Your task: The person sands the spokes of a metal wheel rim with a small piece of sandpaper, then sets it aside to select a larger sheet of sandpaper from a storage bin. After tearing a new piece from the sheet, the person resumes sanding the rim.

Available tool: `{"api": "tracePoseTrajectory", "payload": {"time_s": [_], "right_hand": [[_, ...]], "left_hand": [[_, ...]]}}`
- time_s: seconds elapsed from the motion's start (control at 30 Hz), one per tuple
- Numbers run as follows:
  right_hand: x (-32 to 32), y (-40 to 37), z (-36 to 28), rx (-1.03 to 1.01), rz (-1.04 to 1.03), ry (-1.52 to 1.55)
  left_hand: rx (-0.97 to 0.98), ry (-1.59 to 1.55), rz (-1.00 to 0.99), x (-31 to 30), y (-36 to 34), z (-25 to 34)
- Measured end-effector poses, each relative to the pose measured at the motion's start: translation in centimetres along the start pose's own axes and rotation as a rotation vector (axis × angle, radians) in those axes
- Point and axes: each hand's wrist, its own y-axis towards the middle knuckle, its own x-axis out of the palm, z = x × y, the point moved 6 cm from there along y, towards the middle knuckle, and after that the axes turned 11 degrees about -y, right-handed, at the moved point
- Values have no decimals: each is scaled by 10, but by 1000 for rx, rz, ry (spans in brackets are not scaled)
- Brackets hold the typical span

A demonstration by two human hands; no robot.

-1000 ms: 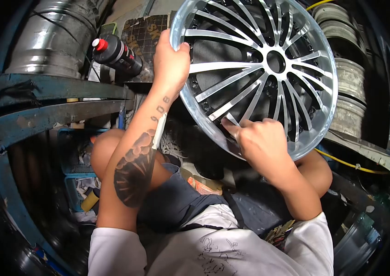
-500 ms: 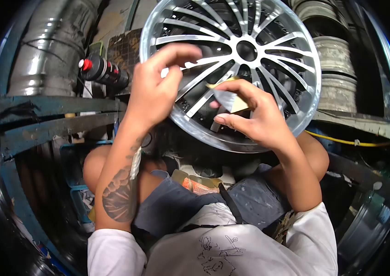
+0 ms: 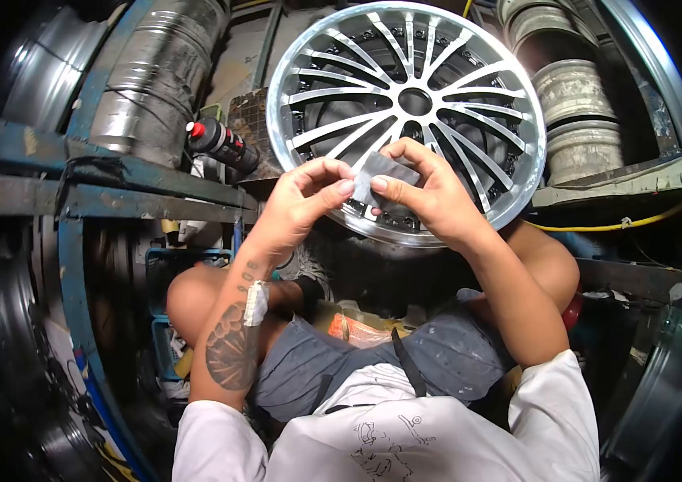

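A small grey piece of sandpaper (image 3: 391, 167) is held in front of me, over the near edge of a multi-spoke alloy wheel (image 3: 284, 120). My right hand (image 3: 429, 189) grips it, thumb on the grey face and fingers behind. The thumb and forefinger of my left hand (image 3: 305, 197) pinch together at the paper's left edge. The wheel lies face up beyond my knees, with bright machined spokes, dark gaps and a round centre hole. Both hands hide part of its near rim.
A dark bottle with a red cap (image 3: 220, 143) stands left of the wheel. Stacked wheel barrels (image 3: 152, 80) lie behind the blue metal frame (image 3: 156, 178), and more rims (image 3: 586, 120) are stacked at right. A yellow hose (image 3: 622, 225) runs below them.
My left hand has come down and right to meet the sandpaper's edge. The sandpaper now shows its grey face instead of its yellow backing. The view has shifted slightly.
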Motion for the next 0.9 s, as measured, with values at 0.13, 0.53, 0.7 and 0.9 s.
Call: {"api": "tracePoseTrajectory", "payload": {"time_s": [0.13, 0.53, 0.7, 0.9], "right_hand": [[17, -24, -9, 176, -331, 235], [1, -2, -17, -246, 60, -830], [33, 11, 9, -295, -21, -1277], [55, 28, 30, -399, -129, -1671]], "left_hand": [[120, 62, -3, 21, -7, 2], [511, 240, 620, -69, 35, 14], [325, -321, 781, -100, 64, -66], [376, -191, 852, -101, 62, -60]]}}
